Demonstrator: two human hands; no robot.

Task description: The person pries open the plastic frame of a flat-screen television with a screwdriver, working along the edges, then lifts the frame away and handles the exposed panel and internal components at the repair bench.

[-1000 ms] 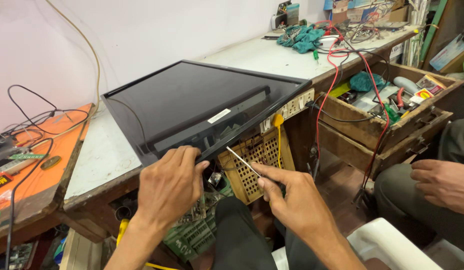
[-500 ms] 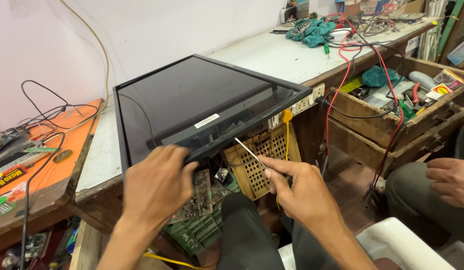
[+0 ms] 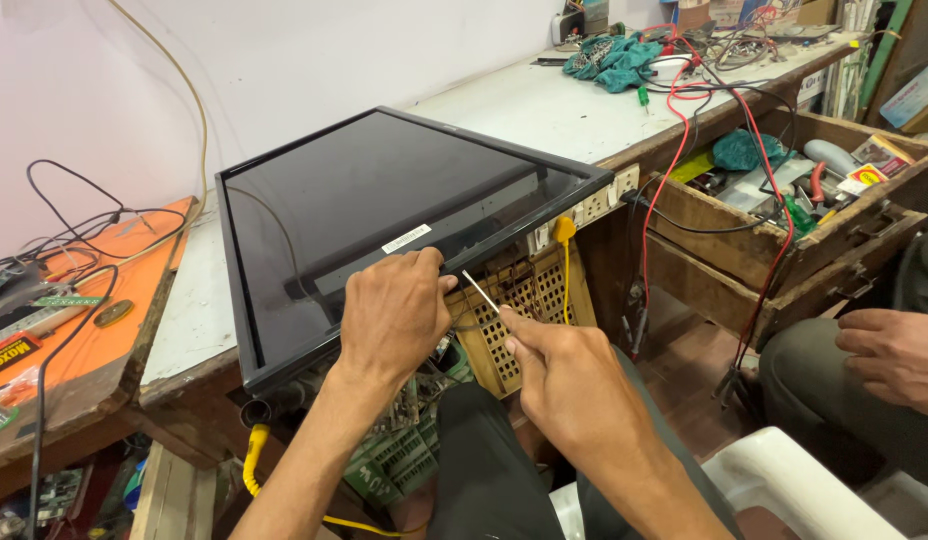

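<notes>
Hands at a flat-screen panel's (image 3: pixel 384 215) edge on the worktop (image 3: pixel 544 110).
Left hand (image 3: pixel 394 315) clamps the bezel; right hand (image 3: pixel 574 385) pinches a thin metal probe (image 3: pixel 481 292), apparently prying; next needs the tip seated in the seam.

Monitor (image 3: pixel 384 215) on workbench (image 3: pixel 544 105), drawer (image 3: pixel 774 225) right.

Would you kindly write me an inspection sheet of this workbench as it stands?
Surface: pale workbench, worn.
Job's things: black flat screen overhanging the edge; thin metal tool at its front rim.
Clutter: teal cloth; wooden drawer of tools; orange board.
Grippers: left hand grips the rim; right hand pinches the tool.
Cables: red leads; yellow cable.
Surroundings: white wall; another person's hand.
</notes>
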